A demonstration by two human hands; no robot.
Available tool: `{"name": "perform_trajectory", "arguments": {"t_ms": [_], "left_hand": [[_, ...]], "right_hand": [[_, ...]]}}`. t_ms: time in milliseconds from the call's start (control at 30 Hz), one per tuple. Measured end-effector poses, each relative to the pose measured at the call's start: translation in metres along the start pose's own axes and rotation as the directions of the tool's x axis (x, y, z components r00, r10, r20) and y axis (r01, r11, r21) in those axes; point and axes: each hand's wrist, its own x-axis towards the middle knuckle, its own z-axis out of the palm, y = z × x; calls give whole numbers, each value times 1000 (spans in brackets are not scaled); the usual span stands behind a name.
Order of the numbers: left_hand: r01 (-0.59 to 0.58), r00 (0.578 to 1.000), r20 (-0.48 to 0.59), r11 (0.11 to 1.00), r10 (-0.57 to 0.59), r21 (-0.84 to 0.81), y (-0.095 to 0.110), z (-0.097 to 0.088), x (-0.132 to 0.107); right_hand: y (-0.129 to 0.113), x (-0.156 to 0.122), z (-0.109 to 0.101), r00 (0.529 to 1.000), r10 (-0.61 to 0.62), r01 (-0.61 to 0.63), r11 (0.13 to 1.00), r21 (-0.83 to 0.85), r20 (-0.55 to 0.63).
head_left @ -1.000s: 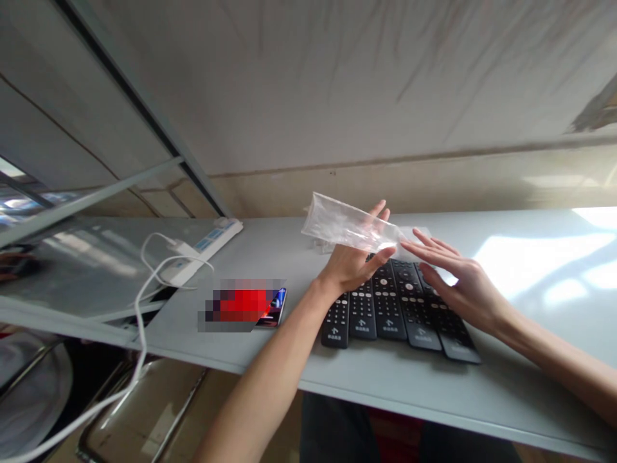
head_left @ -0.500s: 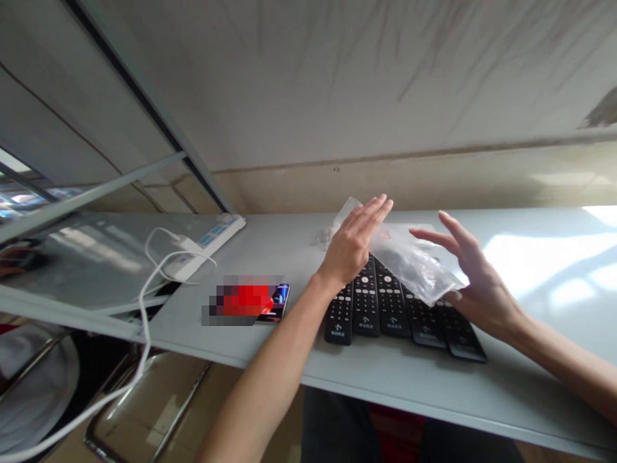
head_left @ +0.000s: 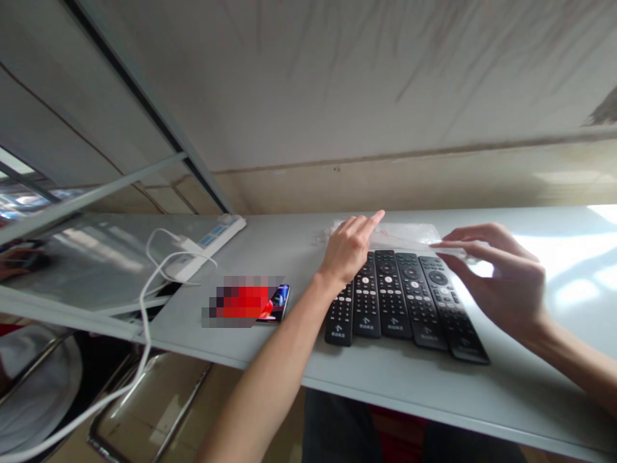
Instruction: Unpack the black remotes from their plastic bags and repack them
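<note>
Several black remote controls (head_left: 395,302) lie side by side on the grey table, with white and dark buttons facing up. Behind their far ends a clear plastic bag (head_left: 407,235) rests nearly flat. My left hand (head_left: 346,252) is over the far end of the leftmost remote, at the bag's left part. Its index finger points out and the others are slightly bent; the palm side is hidden. To the right, my right hand (head_left: 506,276) has thumb and fingertips close together at the bag's right edge, pinching the plastic.
On the left lies a phone (head_left: 280,302), partly covered by a blurred patch. A white power strip (head_left: 209,247) with a plugged-in white cable (head_left: 143,321) sits near a metal frame (head_left: 159,122). Beyond the table rises a wall (head_left: 337,96). A metal-framed chair (head_left: 144,405) stands below.
The plastic bag has come down from over the remotes to lie behind them. My right hand has moved right and its fingers have drawn together; my left hand's fingers have bent a little.
</note>
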Motion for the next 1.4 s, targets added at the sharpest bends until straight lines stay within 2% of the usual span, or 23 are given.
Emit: {"name": "perform_trajectory", "arguments": {"t_ms": [67,133,300,433,567,700,900,1100,1233,1400], "left_hand": [[27,1000,-6,999,-26,40,-1,0,0],[50,999,-22,995,-48,81,-2,-1,0],[29,999,-33,995,-25,100,-2,1,0],[22,1000,-22,998,-21,56,-5,4,-1],[63,997,50,997,-60,-54,-10,6,-3],[85,996,44,995,-83,-56,-11,6,-4],[151,988,-4,987,-151,52,-11,4,-4],[152,988,-34,985,-150,77,-14,5,-5],[71,997,5,995,-72,65,-10,7,-3],[-96,993,67,995,94,29,2,5,-1]], "right_hand": [[1,2,-1,992,109,-110,994,-14,-70],[1,5,-3,972,217,-216,976,20,-89],[-5,7,-3,924,381,-365,887,283,-5],[0,6,-2,841,541,-508,784,356,9],[8,8,-2,769,639,-576,694,431,-1],[11,12,1,735,677,-579,648,495,-27],[12,9,3,785,620,-558,721,410,-22],[16,4,3,913,408,-397,897,194,-23],[14,0,4,963,267,-268,963,43,27],[5,-2,7,990,96,-101,994,43,102]]}}
